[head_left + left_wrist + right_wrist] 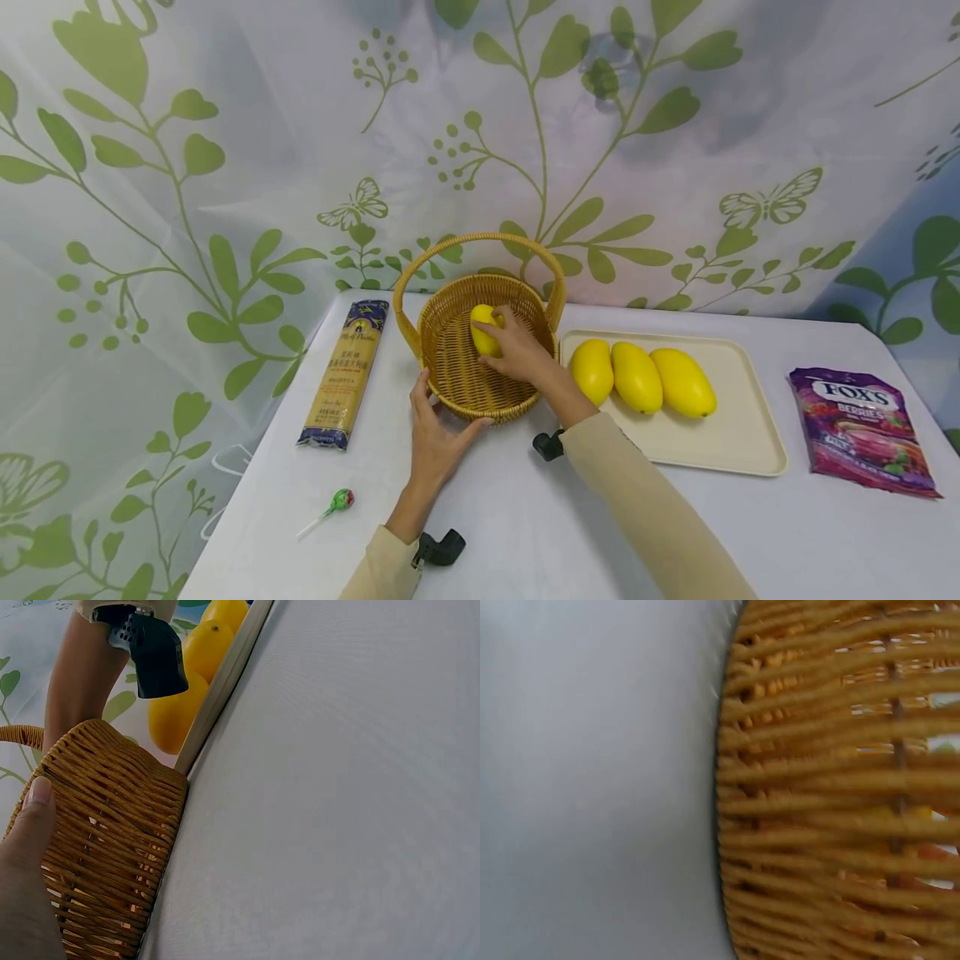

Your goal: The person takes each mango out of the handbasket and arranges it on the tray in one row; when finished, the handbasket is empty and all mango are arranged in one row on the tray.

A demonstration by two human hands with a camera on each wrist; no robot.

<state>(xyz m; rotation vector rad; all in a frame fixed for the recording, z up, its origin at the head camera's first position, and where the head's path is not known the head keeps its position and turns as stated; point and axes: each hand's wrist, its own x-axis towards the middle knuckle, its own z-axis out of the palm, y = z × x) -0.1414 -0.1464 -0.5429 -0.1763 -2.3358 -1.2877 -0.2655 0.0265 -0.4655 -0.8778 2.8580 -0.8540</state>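
Observation:
A yellow mango (483,333) is inside the round wicker basket (450,367), gripped by my right hand (517,346), which reaches in over the near right rim. Against the outside of the basket, at its front left, rests my left hand (438,442), its thumb and fingers spread apart. In the left wrist view the thumb (36,814) lies along the woven wall (112,832). Only the basket's outer weave (840,787) and white cloth show clearly in the right wrist view; the right hand's fingers are hidden there.
Right of the basket, a beige tray (738,417) bears three mangoes (637,379). A purple candy bag (862,429) lies at the far right. On the left are a spaghetti packet (345,375) and a lollipop (341,500). The basket's tall handle (480,237) arches at the back.

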